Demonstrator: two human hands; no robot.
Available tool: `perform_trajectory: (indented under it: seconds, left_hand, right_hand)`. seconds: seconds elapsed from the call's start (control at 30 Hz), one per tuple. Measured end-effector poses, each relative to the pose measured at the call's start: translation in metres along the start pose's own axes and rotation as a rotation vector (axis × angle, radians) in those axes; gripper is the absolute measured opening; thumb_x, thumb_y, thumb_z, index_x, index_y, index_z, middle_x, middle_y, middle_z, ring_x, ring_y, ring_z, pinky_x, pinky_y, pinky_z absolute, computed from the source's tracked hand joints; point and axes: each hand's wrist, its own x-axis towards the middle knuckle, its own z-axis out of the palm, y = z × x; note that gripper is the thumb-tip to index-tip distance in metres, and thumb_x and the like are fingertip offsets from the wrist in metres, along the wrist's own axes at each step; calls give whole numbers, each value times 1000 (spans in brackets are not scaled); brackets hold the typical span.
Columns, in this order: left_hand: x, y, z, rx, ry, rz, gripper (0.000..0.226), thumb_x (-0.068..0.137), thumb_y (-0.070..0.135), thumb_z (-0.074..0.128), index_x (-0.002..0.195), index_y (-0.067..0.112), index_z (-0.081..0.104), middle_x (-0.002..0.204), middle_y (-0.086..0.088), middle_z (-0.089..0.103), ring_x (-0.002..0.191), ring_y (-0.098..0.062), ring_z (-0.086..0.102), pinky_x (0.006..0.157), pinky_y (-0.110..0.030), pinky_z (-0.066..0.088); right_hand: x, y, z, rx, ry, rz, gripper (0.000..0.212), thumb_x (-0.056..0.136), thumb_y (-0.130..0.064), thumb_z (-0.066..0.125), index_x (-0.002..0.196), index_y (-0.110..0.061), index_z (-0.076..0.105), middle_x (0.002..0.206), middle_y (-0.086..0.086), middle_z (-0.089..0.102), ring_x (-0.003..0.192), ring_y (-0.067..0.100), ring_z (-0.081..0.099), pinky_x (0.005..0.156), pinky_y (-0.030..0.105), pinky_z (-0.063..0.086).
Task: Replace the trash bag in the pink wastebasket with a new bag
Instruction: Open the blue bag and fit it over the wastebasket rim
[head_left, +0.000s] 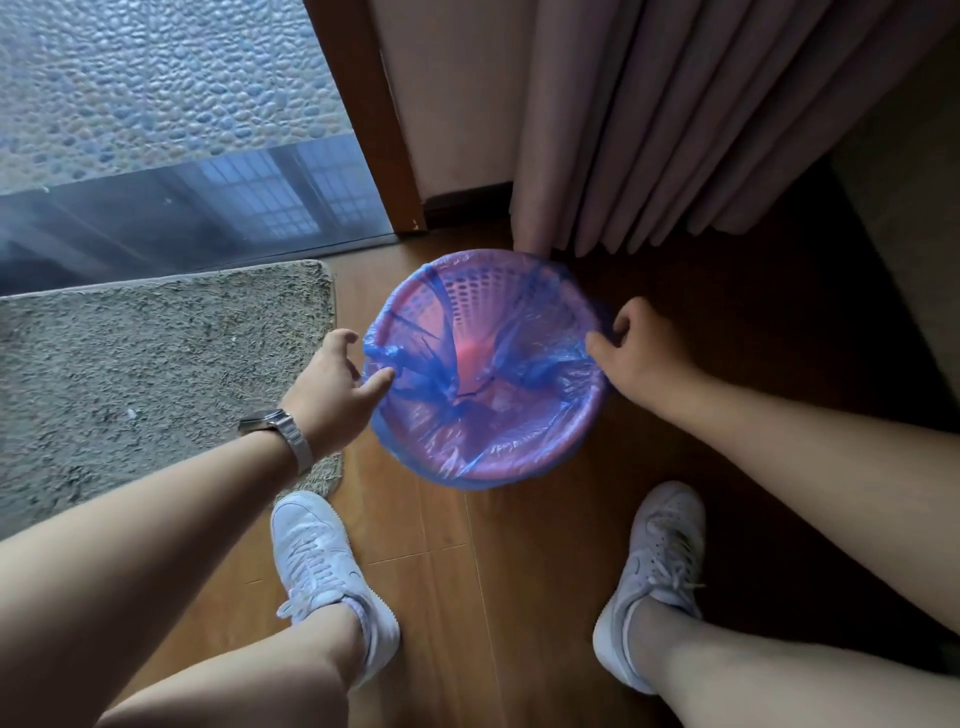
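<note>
Thin glossy blue plastic bag (441, 374) lines perforated pink plastic wastebasket (470, 299) on smooth wood floor (498, 597) beside shaggy rug (156, 364).

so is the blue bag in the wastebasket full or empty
empty: the pink wastebasket's perforated wall and bottom show through the blue trash bag, and nothing lies inside it

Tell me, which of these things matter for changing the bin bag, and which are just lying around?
For the job: pink wastebasket, blue bag, left hand, right hand.
Just there: grey rug, curtain, wristwatch, wooden floor.
</note>
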Motion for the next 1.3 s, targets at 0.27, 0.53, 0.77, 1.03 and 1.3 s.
perform_trajectory:
  seconds: [0.27, 0.53, 0.77, 1.03, 1.3]
  left_hand:
    - [-38, -3, 4, -31, -294, -107, 34, 84, 44, 72, 93, 16, 55, 77, -4, 70, 59, -22, 65, 60, -38, 57]
    - [-12, 24, 26, -574, -228, -232, 33, 93, 8, 61, 121, 6, 42, 77, -6, 62, 47, -4, 57, 42, -19, 40]
    - [12, 36, 48, -782, -212, -325, 21, 96, 6, 55, 112, 5, 41, 76, -10, 57, 45, -8, 54, 43, -20, 45]
    - [8, 33, 42, -813, -154, -347, 41, 95, 33, 62, 120, 8, 43, 102, -8, 61, 66, -13, 62, 54, -26, 51]
    - [-22, 10, 15, 233, 24, 619, 33, 86, 44, 55, 97, 14, 57, 98, -7, 57, 77, -30, 60, 67, -35, 51]
  right_hand:
    - [-43, 6, 6, 35, -330, 142, 19, 84, -33, 64, 81, -20, 51, 84, 7, 63, 70, 23, 59, 54, 26, 43]
    - [-17, 0, 25, 369, -276, 284, 11, 89, -20, 52, 96, -12, 51, 68, 8, 59, 50, 16, 52, 36, 18, 37]
    - [0, -2, 32, 524, -201, 303, 6, 90, -13, 51, 95, -12, 53, 68, 5, 55, 47, 13, 48, 33, 14, 34]
    - [-8, 5, 26, 491, -215, 323, 26, 94, -37, 55, 103, -14, 51, 80, 4, 60, 58, 12, 53, 48, 22, 41]
    - [-31, 20, 2, -330, 5, -760, 29, 79, -37, 53, 88, -10, 58, 88, 9, 57, 75, 32, 59, 59, 38, 49]
